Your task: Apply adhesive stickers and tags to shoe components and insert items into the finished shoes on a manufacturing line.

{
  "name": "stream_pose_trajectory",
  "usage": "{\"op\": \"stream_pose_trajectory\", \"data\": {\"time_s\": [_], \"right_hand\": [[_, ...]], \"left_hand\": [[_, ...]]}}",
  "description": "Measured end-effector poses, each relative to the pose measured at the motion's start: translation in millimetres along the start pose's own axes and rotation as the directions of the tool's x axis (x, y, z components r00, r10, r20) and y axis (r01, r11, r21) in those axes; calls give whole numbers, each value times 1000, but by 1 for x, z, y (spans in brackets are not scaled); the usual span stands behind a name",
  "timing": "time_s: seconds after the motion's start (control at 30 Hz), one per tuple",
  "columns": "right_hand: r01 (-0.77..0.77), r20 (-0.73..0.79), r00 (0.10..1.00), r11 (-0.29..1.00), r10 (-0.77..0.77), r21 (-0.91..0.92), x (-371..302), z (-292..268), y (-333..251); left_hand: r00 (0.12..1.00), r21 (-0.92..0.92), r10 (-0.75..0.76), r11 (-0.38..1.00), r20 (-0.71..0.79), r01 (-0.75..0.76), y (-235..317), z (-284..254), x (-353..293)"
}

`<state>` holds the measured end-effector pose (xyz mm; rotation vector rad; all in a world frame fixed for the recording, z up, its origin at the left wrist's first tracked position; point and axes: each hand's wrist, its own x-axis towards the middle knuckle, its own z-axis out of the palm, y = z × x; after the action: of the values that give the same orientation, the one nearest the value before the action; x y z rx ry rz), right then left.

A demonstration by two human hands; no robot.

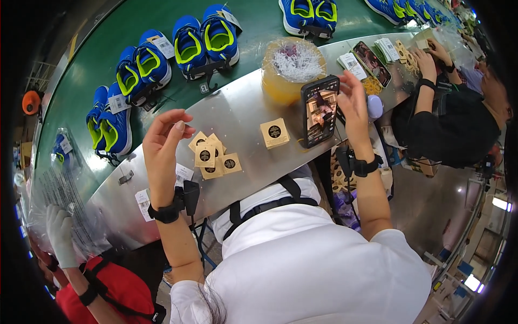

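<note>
1. The black rectangular smartphone (319, 110) is upright above the silvery metal tabletop (243, 113), its lit screen angled leftward, presumably for viewing.
2. The right hand (353, 102) is at the phone's right edge; I cannot tell whether its grip holds it.
3. Left of the phone, square tan cards (274, 133) lie stacked, probably to stay together.
4. Farther left, a looser tan card pile (214, 156) lies near the left hand (164, 140), whose grip is narrowly parted, seemingly empty.

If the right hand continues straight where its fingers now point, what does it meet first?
Probably the black phone, close beside the right hand; depth is unclear, and they may already touch.
</note>
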<state>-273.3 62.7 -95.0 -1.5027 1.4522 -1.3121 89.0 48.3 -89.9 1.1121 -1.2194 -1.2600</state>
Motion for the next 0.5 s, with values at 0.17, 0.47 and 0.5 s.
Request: {"op": "stream_pose_trajectory", "data": {"time_s": [0.17,0.47,0.5], "right_hand": [[164,-185,968,986,-168,-34,-5,-3,-8],[299,-297,917,952,-266,70,-46,24,-34],[285,-241,935,955,-259,78,-53,33,-37]], "left_hand": [[1000,9,-5,1000,14,5,-8,6,-4],[999,38,21,999,-38,-20,-22,-14,-23],[997,72,30,997,-68,-25,-24,-21,-25]]}}
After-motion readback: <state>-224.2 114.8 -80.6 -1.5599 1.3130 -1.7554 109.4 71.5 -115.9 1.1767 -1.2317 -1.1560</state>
